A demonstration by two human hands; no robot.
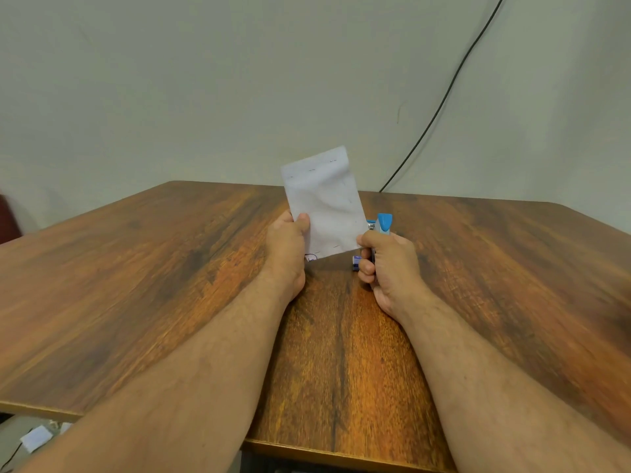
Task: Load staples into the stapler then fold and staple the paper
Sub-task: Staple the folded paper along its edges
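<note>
A folded white paper (324, 199) stands nearly upright above the wooden table (136, 285), with several staples showing along its top and lower edges. My left hand (288, 250) pinches its lower left edge between thumb and fingers. My right hand (387, 264) is closed around a blue stapler (384, 223), held upright, whose jaw meets the paper's right edge. A small blue staple box (356, 262) lies on the table just under the paper, partly hidden by my right fingers.
A black cable (444, 100) runs down the wall to the table's far edge. The near table edge crosses the bottom of the view. Scraps of paper (36, 438) lie on the floor at the lower left.
</note>
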